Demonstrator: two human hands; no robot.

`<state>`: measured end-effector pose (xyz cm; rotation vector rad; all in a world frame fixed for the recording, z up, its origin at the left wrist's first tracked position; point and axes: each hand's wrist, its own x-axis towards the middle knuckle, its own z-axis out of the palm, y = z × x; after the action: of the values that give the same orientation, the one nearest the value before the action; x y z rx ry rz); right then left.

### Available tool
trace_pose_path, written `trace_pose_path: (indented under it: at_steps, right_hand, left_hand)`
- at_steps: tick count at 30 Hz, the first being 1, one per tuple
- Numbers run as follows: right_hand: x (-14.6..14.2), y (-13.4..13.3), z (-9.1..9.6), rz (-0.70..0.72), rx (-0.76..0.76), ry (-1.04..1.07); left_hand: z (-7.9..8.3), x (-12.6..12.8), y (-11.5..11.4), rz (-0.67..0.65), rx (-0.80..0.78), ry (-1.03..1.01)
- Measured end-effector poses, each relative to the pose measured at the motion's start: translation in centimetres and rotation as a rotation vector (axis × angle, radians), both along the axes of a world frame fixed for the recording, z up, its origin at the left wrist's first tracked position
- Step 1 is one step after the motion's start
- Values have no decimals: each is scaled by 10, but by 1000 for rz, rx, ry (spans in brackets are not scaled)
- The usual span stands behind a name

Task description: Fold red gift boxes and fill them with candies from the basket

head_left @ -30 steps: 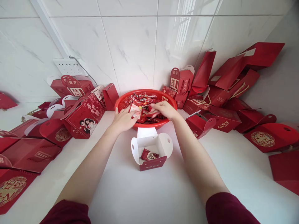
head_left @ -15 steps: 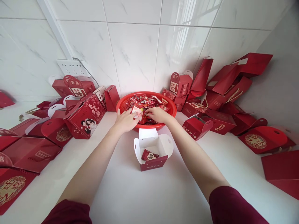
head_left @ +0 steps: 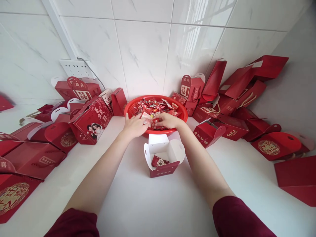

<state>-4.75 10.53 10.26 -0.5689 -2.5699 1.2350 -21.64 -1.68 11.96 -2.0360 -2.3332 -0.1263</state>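
A red plastic basket [head_left: 182, 123] holds a heap of red-wrapped candies [head_left: 158, 106]. Over its near left side, my left hand [head_left: 135, 126] is closed on a pink and white candy packet [head_left: 146, 115]. My right hand [head_left: 166, 120] is beside it over the near rim, fingers pinched around a small red-wrapped candy [head_left: 155, 121]. The fingertips of both hands nearly meet. In front of the basket stands an open gift box [head_left: 164, 171], white inside, its flaps spread. A dark red packet [head_left: 160, 160] lies in it.
Red gift boxes crowd the left side [head_left: 34, 160] and the right side [head_left: 229, 126] of the white table [head_left: 153, 207]. Behind is a white tiled wall [head_left: 145, 52] with a power strip [head_left: 77, 68] and a cable at the left.
My right hand has moved slightly left, closer to my left hand, and now pinches a candy. My left hand still holds the packet. The whole view has shifted slightly.
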Motion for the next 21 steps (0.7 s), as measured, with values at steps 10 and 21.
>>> trace_pose_path:
  at_steps: [10,21]
  right_hand:
    - [12,-6,7,66,-592,234]
    - [7,-2,6,-153,-439,367]
  left_hand:
    - [-1,-1,2,-15,9,1]
    - [-2,-1,5,-9,6,12]
